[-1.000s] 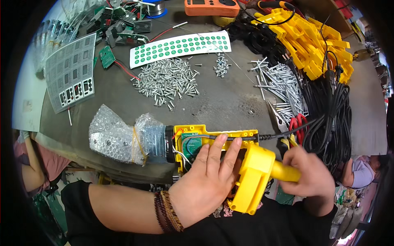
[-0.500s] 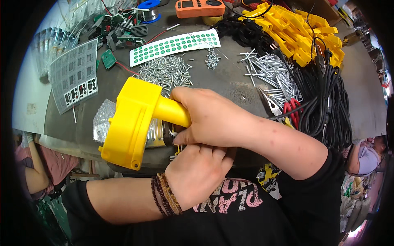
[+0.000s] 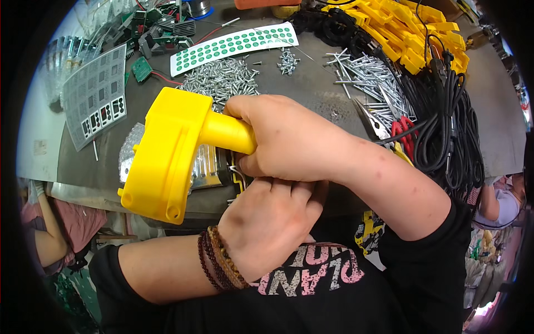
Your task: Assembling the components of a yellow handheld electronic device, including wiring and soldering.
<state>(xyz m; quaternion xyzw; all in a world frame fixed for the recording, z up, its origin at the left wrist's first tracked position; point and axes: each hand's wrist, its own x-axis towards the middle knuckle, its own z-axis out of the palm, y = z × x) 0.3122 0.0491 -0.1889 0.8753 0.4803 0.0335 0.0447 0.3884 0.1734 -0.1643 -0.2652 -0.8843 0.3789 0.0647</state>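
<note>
right hand point(image 3: 293, 134): closed round the handle point(image 3: 227, 133) of the yellow moulded part point(image 3: 167, 153); grip appears firm. the part appears raised above the bench point(image 3: 312, 80), left of the hand, its broad end tilted and partly masking the wrapped body point(image 3: 207, 168). left hand point(image 3: 267, 221): back uppermost, fingers passing beneath the right hand; their tips are hidden, so whether they grip anything cannot be told. a thin yellow edge point(image 3: 240, 182) and a pale lead point(image 3: 236, 169) show just beside the hands; what lies below is obscured. a black cable point(image 3: 439, 158) runs behind the right forearm point(image 3: 389, 183). recommendations, as a matter of judgement: keep the grip on the handle, well away from the broad end; steady whatever lies below with the left hand alone; keep the lead clear of the yellow edge, where it could be pinched; leave the cable slack, free of strain; do not let the crossed hands block sight of the edge; keep the loose screws point(image 3: 219, 79) out
</note>
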